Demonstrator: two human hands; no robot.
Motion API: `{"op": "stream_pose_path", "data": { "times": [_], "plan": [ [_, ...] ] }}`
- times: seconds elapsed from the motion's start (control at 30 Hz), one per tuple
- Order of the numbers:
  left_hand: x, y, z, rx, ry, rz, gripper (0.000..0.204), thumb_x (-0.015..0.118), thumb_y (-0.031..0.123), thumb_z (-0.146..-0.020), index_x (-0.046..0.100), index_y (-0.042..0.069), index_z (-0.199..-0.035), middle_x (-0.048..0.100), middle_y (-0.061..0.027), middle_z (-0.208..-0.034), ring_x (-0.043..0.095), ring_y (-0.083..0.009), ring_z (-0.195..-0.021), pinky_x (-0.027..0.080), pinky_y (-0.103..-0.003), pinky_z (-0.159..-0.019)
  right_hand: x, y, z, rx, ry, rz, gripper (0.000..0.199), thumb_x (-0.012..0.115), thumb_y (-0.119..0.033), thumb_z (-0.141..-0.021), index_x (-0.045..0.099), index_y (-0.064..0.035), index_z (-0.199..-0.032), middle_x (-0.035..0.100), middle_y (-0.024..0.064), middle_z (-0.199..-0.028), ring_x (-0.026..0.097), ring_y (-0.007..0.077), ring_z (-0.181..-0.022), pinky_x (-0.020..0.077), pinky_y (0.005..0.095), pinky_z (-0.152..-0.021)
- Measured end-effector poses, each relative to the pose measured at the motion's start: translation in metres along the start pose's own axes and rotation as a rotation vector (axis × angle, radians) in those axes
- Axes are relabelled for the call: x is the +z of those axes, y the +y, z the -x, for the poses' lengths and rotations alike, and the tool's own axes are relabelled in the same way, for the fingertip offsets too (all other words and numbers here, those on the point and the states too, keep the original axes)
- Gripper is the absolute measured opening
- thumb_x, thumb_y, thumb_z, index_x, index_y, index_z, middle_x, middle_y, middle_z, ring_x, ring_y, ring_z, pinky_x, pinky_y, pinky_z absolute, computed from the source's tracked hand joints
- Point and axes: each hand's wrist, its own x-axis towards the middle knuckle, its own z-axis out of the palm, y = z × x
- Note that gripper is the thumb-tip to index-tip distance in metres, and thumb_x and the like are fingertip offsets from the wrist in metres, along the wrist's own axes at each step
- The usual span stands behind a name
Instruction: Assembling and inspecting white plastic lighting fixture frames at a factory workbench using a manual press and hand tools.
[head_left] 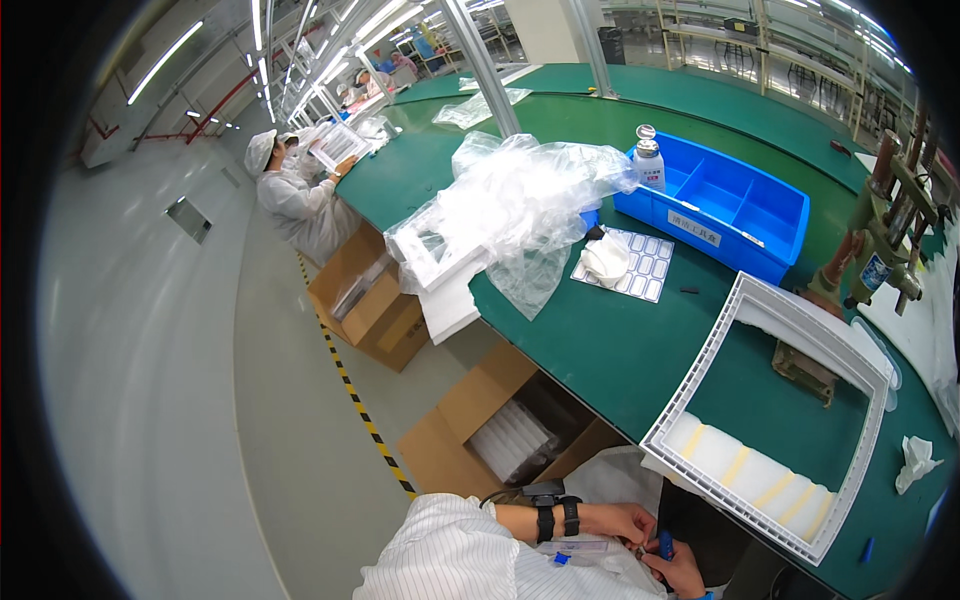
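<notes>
My left hand, with black straps round its wrist, is held low in front of my body, below the table's edge. Its fingers are pinched together, and what lies between them is too small to make out. Close beside it, my right hand is closed round a slim tool with a blue handle; its tip is hidden among the fingers. Both hands nearly touch. A white rectangular plastic frame rests on the green table beyond them, with white foam strips inside its near side.
A blue divided bin and a pump bottle stand farther back. Crumpled clear plastic bags cover the table's middle. At right stands a metal press. Open cardboard boxes sit below the edge. A co-worker works at far left.
</notes>
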Motion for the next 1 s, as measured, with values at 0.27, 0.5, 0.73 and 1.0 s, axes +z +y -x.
{"op": "stream_pose_path", "data": {
  "times": [0.27,0.5,0.73,1.0],
  "plan": [
    [-0.007,0.014,0.019,0.112,0.215,0.106,0.012,0.063,0.012,-0.089,0.066,0.001,-0.093,0.064,-0.0028,-0.088,0.060,-0.0099,-0.081,0.048,-0.022,-0.073,0.009,0.011,0.004,-0.023,-0.006,-0.055,0.020,0.074,-0.020,-0.088,0.068,-0.0037,-0.100,0.061,-0.0016,-0.076,0.047,0.0066,-0.060,0.0397,0.0250,-0.055],
    [-0.008,0.010,0.019,0.053,0.313,-0.139,0.023,0.066,0.011,-0.091,0.070,-0.001,-0.110,0.072,-0.0086,-0.100,0.067,-0.0147,-0.094,0.054,-0.029,-0.086,-0.004,0.044,-0.005,0.117,-0.124,-0.088,0.029,0.061,-0.035,-0.098,0.064,-0.0072,-0.102,0.056,-0.0043,-0.070,0.051,0.0039,-0.063,0.0404,0.0201,-0.057],
    [0.018,0.070,0.033,0.143,0.426,-0.535,0.018,0.068,0.006,-0.091,0.074,0.000,-0.108,0.075,-0.0087,-0.103,0.069,-0.0137,-0.094,0.055,-0.026,-0.086,-0.004,0.005,-0.009,-0.064,-0.126,0.118,0.034,0.062,-0.038,-0.097,0.062,-0.0044,-0.096,0.054,0.0016,-0.064,0.051,0.0091,-0.057,0.0424,0.0274,-0.054],
    [0.029,0.065,0.026,0.058,0.355,-0.689,0.018,0.067,0.001,-0.091,0.073,-0.002,-0.108,0.075,-0.0113,-0.103,0.070,-0.0154,-0.094,0.055,-0.026,-0.085,-0.009,0.033,-0.005,-0.027,-0.134,0.186,0.041,0.061,-0.045,-0.095,0.062,-0.0042,-0.094,0.056,0.0030,-0.059,0.055,0.0135,-0.054,0.0424,0.0298,-0.053]
  ]
}}
